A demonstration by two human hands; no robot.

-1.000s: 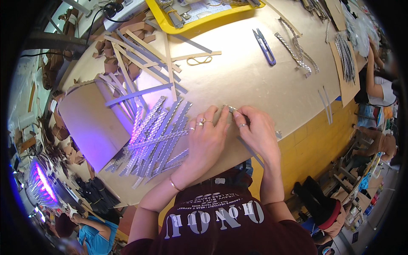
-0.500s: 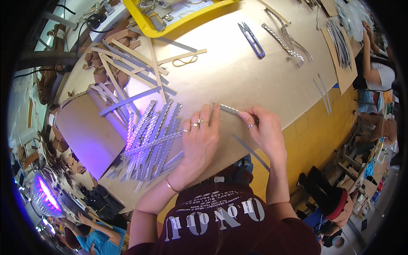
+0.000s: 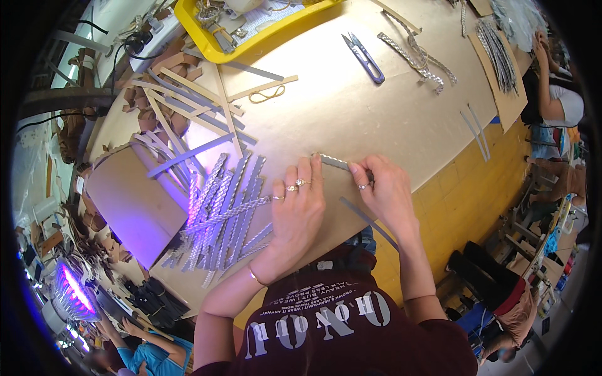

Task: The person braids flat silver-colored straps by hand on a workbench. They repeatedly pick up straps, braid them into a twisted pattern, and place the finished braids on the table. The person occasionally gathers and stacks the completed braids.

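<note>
A short silver braided strip lies on the tan worktable, held between both hands. My left hand, with rings on its fingers, presses down on the strip's left end. My right hand pinches its right end, and loose grey strands trail from under it toward the table's near edge. A heap of finished silver braids lies just left of my left hand.
Blue thread snips lie at the back centre, beside more braids. A yellow tray of parts stands at the back. Flat grey and tan strips pile up at left near a cardboard sheet. Other people sit at right and below.
Both hands have stayed on the braided strip, shifting slightly as they work it. The view itself has swung a little.
</note>
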